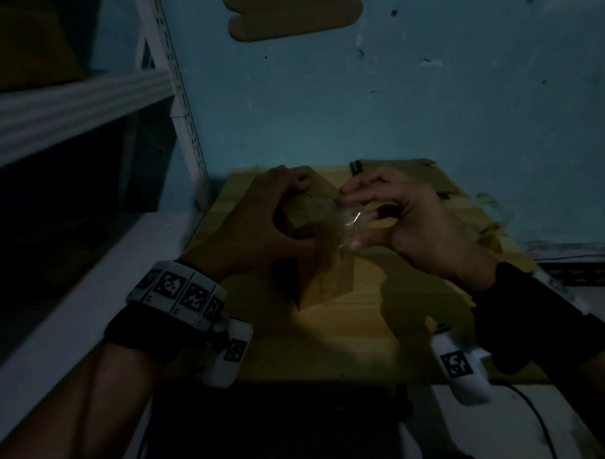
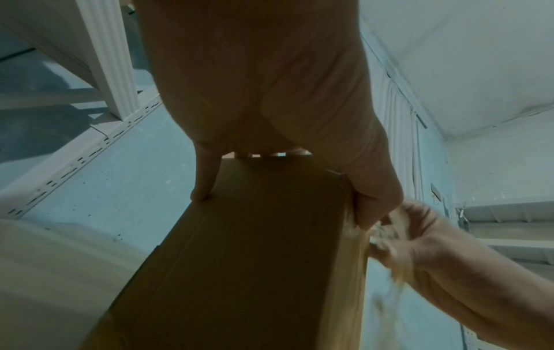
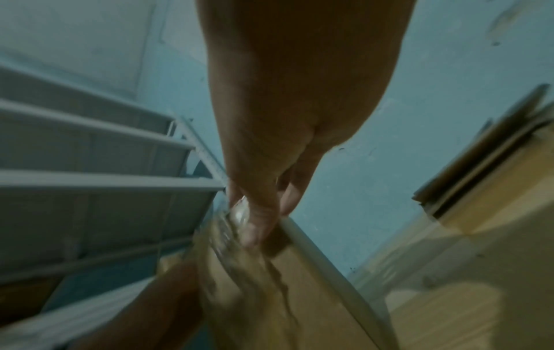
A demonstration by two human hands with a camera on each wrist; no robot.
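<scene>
Cardboard box (image 1: pixel 325 275), long and narrow, is held over the wooden table (image 1: pixel 332 341) in dim light. Its long axis runs roughly from 12 to 6 o'clock in the head view, with the near end pointing back at the person. I cannot tell whether that lower end touches the table.

At 9 o'clock stands a white rack (image 1: pixel 73 103) against the blue wall (image 1: pixel 393 106). Next comes the left hand (image 1: pixel 260 227), curled round the far end of the box. The left wrist view shows one digit pressed on the broad face and the others hooked over the opposite edge (image 2: pixel 263 94). At 3 o'clock from that grip, a crumpled clear film (image 1: pixel 349 224) clings to the box's right edge. The right hand (image 1: pixel 424 225) pinches it between thumb and forefinger, and its remaining fingers are loosely spread. Blurred as it is, the right wrist view shows the thumb tip clamped on the shiny film (image 3: pixel 237 225) just above the cardboard. Flat cardboard sheets (image 1: pixel 412 177) lie on the table towards 1 o'clock.

The film sits beside the box, across its long axis, so the right hand is nearer to it. The pull will likely run towards 3 o'clock while the left hand braces the box against twisting.
</scene>
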